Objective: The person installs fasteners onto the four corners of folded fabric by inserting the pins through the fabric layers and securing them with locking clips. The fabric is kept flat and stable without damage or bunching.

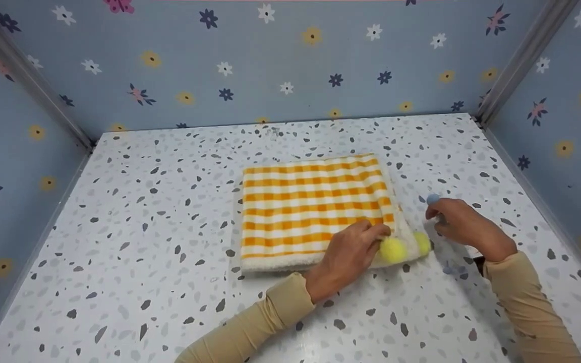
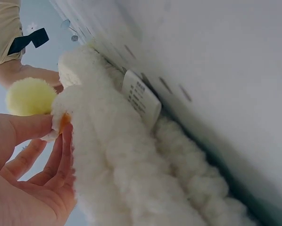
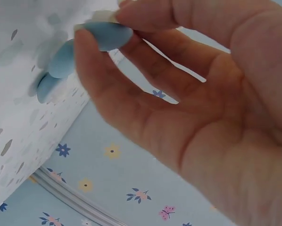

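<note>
Checked cloth (image 1: 310, 201) mid-table, fleecy side under, long axis roughly 9 to 3 o'clock. Left hand (image 1: 351, 249) nearer: thumb and fingers pinch its edge beside the pom-poms (image 1: 394, 250), at the cloth's 4 o'clock corner; bulk of cloth toward 10. Right hand (image 1: 464, 227) apart, cloth at its 9; thumb and forefinger pinch a blue disc (image 3: 108, 36), toward 1 from the pom-poms. Disc partly finger-covered; label (image 2: 142, 99) illegible; cloth's inner folds hidden.
</note>
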The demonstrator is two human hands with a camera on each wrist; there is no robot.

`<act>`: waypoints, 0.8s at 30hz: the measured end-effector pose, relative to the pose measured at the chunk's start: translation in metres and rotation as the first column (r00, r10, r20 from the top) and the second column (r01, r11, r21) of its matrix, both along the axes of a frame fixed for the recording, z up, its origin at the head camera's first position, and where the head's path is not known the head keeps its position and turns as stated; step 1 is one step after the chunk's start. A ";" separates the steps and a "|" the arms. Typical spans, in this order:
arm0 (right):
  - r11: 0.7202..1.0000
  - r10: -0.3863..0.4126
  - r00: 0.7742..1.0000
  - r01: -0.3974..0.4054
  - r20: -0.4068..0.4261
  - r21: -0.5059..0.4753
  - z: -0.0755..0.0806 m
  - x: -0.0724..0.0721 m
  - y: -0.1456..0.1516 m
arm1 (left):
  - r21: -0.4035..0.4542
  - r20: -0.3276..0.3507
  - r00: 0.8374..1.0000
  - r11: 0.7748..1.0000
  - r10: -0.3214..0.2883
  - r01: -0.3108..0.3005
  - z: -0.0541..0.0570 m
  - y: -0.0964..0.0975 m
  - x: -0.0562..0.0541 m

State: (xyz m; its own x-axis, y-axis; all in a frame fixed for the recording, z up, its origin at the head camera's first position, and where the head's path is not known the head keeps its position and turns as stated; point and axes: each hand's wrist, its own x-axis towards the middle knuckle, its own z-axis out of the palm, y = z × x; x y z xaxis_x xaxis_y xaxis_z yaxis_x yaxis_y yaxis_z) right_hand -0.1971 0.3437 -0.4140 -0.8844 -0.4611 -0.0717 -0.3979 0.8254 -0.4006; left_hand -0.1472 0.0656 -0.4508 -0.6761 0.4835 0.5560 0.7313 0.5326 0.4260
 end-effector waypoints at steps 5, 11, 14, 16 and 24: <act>0.995 0.042 0.996 -0.048 -0.081 -0.083 0.003 0.002 -0.005 | 0.009 -0.003 1.000 1.000 -0.002 0.002 -0.001 0.000 0.000; 0.972 0.134 0.968 -0.171 -0.211 -0.164 0.006 0.005 -0.016 | -0.001 -0.016 1.000 1.000 0.010 -0.010 -0.002 0.000 0.000; 0.953 0.166 0.949 -0.224 -0.267 -0.204 0.006 0.006 -0.021 | 0.003 -0.029 1.000 1.000 0.013 -0.013 -0.002 0.000 -0.001; 0.942 0.172 0.942 -0.243 -0.289 -0.231 0.005 0.006 -0.025 | 0.008 -0.046 0.999 1.000 0.013 -0.012 -0.003 0.001 -0.001; 0.896 0.209 0.932 -0.304 -0.296 -0.323 0.003 0.006 -0.037 | 0.013 -0.105 0.994 0.999 0.033 -0.032 -0.003 0.001 -0.002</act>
